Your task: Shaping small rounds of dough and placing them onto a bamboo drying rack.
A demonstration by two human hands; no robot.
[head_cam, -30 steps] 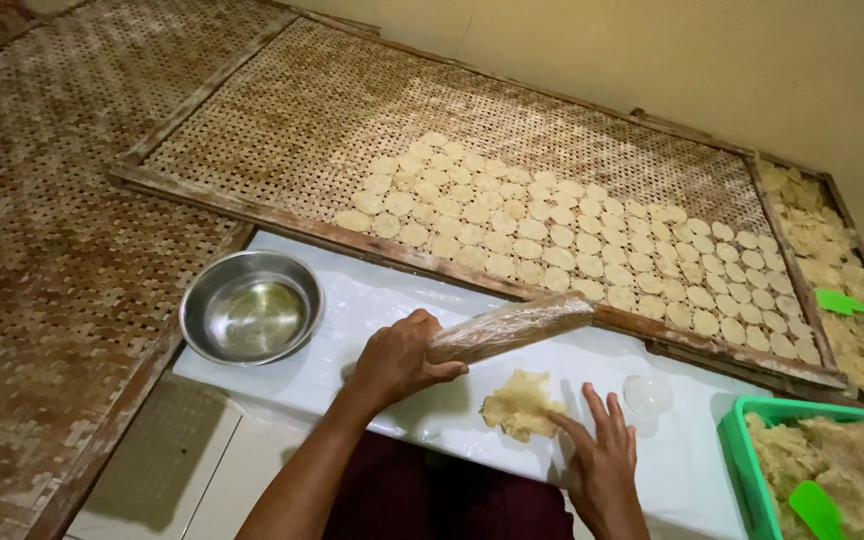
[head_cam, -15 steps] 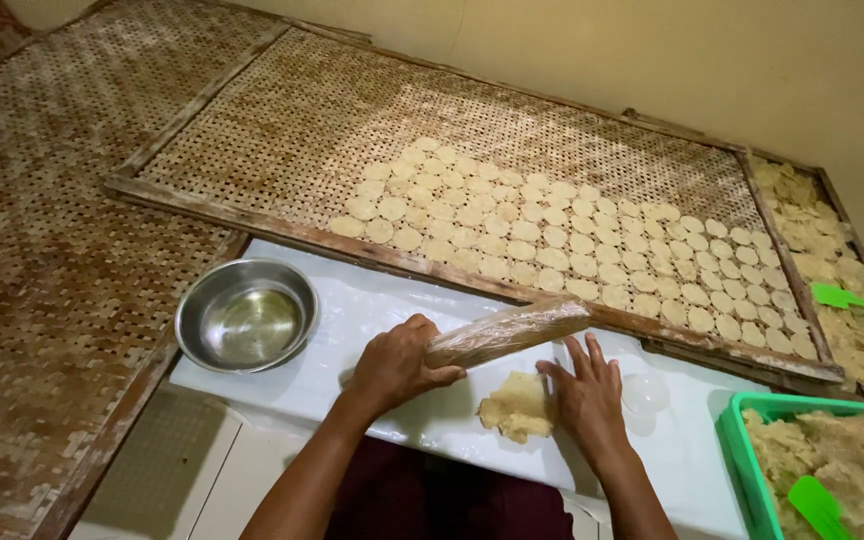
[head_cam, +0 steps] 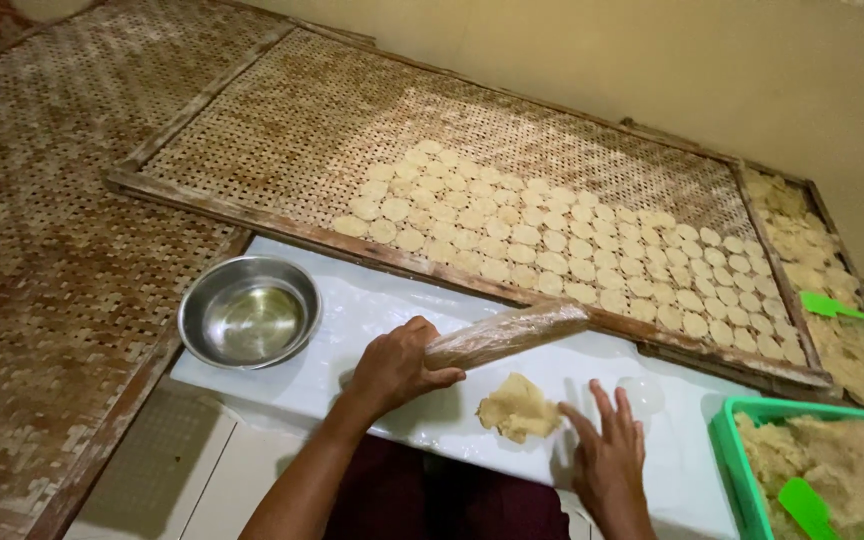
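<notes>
Dough lump, pale beige and flattened [head_cam: 518,408], lies on the white plastic-covered surface [head_cam: 372,310], between the two hands. Left hand [head_cam: 399,365]: grip clamped round the near end of a plastic-wrapped wooden rolling pin [head_cam: 505,334], which angles up to the right, its far end over the wooden frame edge, held just above the dough lump. Right hand [head_cam: 610,455]: fingers apart and flat on the surface, just right of the dough lump, holding nothing.

Round stainless steel bowl [head_cam: 249,310] sits at the left end of the surface, well apart from the hands. Green plastic basket of crumbly dough [head_cam: 818,470] stands at lower right, with green plastic scrapers [head_cam: 805,507] in it. Beyond the surface, a large woven bamboo tray in a wooden frame [head_cam: 282,130] carries rows of small round pale dough discs [head_cam: 552,245]. Woven bamboo mat [head_cam: 42,250] covers the floor at left; plain cream wall [head_cam: 652,60] behind.
</notes>
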